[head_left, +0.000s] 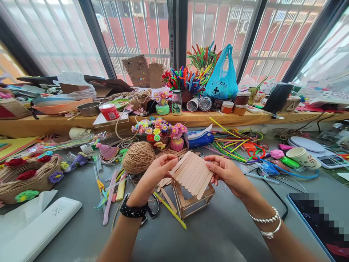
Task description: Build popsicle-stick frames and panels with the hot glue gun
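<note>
Close in, the stick panel (192,174) sits tilted on the little stick frame (191,200), its long edge running from left hand (155,173) up-right to right hand (226,173); both hands pinch its ends. Just beyond lies a twine ball (138,157), then flower pots (163,133).

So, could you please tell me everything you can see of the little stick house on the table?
The stick house is built from flat, pale wooden craft sticks. An open box frame stands on the grey table; a panel of sticks laid side by side slopes over it as a roof. The left hand grips the panel's upper left end, the right hand its right edge. Loose sticks lie beside it.
</note>
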Demonstrator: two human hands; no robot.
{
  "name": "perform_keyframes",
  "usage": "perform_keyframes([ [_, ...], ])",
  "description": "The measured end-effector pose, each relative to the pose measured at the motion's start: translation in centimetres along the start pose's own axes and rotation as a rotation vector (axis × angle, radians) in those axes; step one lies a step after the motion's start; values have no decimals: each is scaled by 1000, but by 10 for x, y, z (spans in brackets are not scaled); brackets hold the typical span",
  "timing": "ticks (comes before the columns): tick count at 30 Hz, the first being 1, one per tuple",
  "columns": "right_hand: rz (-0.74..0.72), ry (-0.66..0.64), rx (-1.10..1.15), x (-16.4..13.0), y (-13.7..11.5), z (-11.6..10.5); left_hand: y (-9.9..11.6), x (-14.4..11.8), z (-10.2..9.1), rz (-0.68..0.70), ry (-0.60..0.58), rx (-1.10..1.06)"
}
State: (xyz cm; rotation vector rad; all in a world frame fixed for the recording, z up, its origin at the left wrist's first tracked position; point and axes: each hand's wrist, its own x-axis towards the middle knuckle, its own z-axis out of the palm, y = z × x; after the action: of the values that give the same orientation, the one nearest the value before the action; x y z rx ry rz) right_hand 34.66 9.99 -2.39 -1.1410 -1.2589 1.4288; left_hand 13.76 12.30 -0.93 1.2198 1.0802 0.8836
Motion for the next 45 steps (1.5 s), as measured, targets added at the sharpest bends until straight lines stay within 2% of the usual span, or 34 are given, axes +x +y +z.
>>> perform_keyframes([
  [3, 3, -6, 6, -2, -2, 1, 1, -3, 3, -50, -38, 6],
  [7, 1, -39, 15, -5, -5, 2, 0, -5, 6, -127, -182, -22],
  [12, -24, -56, -17, -7, -7, 2, -4, -5, 8, -135, -359, -120],
  [15, -29, -48, -40, -7, -8, 1, -7, -3, 10, -116, -422, -159],
  [30, -48, 30, -53, -5, -5, 2, -6, -5, 18, -96, -359, -210],
  [36, -68, 11, -63, -5, -5, 0, -4, -7, 24, -93, -325, -214],
  [45, -103, 9, -107, -4, -4, 0, -3, -7, 23, -84, -337, -193],
])
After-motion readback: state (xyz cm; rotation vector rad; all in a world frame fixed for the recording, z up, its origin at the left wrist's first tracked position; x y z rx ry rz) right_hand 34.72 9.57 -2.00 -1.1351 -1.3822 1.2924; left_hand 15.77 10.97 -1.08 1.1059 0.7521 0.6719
